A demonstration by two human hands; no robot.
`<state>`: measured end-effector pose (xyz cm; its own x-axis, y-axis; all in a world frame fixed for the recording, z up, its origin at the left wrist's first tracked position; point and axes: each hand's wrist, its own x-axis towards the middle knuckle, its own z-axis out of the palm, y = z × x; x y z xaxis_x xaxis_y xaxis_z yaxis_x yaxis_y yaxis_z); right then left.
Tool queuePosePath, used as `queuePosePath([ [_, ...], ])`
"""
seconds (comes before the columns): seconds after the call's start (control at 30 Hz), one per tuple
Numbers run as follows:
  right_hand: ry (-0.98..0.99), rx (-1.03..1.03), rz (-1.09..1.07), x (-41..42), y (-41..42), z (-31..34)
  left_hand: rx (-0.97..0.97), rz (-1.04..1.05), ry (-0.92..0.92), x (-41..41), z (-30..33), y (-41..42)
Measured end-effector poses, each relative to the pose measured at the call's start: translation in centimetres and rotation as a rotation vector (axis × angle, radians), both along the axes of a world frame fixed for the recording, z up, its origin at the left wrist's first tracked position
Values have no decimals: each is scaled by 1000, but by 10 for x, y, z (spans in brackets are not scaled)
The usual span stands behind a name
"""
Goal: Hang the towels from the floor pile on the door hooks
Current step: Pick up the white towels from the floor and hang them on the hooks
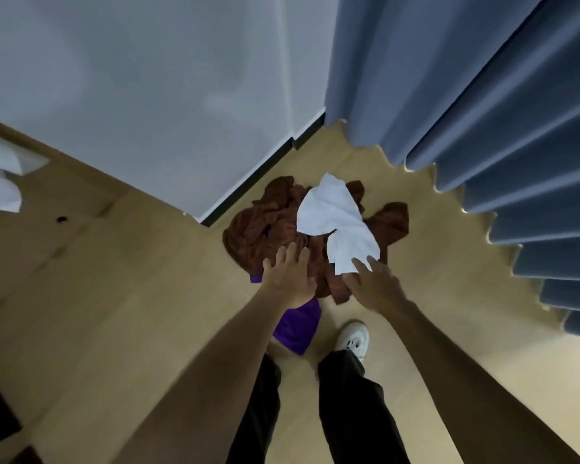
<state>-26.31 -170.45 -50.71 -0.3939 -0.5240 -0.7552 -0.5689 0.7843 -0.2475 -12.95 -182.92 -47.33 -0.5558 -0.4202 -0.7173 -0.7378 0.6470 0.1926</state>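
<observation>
left hand [290, 274]: fingers straight and slightly spread, palm down, over the near left edge of the brown towel [272, 226]; holds nothing; actual contact cannot be told. forearm bare, reaching forward and down from the near left.

right hand [374, 284]: fingers extended and loosely spread, holding nothing, fingertips at the near corner of the white towel [335, 219]; whether they touch it cannot be told. forearm bare, reaching in from the near right.

floor pile: brown towel crumpled on the wooden floor [114, 279], white towel lying on top toward the right, purple towel [297, 326] partly under the left hand at the near side.

surroundings: pale wall [148, 78] with dark skirting, far left; blue curtain [482, 95] to the right; black trousers [352, 403] and white shoe [354, 339] nearest.
</observation>
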Motion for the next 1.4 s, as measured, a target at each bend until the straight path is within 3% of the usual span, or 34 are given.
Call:
queuePosePath([
  [0.33, 85, 36, 127, -18, -26, -233, -7, -52, 25, -11, -236, -29],
  [0.47, 70, -46, 161, -16, -54, -320, -17, -106, 64, -4, -310, -37],
  [0.53, 76, -87, 139, -14, -72, -357, -28, -146, 113, 1, -340, -38],
  [0.6, 211, -77, 285, -17, -92, -391, -26, -169, 153, 6, -363, -38],
  [0.8, 384, 97, 357, -48, -127, -439, -44, -139, 233, 15, -402, -49],
  [0.87, 420, 80, 376, -51, -128, -432, -33, -104, 238, 17, -398, -50],
  [1.0, 373, -228, 306, -41, -126, -372, -32, -83, 255, 23, -351, -47],
  [1.17, 103, -363, 157, -30, -132, -215, -48, -57, 328, 4, -226, -60],
  [1.3, 63, -494, 154, -27, -145, -63, -82, -6, 502, -26, -90, -86],
  [1.4, 2, -724, 99, -18, -156, 55, -62, 29, 579, -42, 16, -103],
])
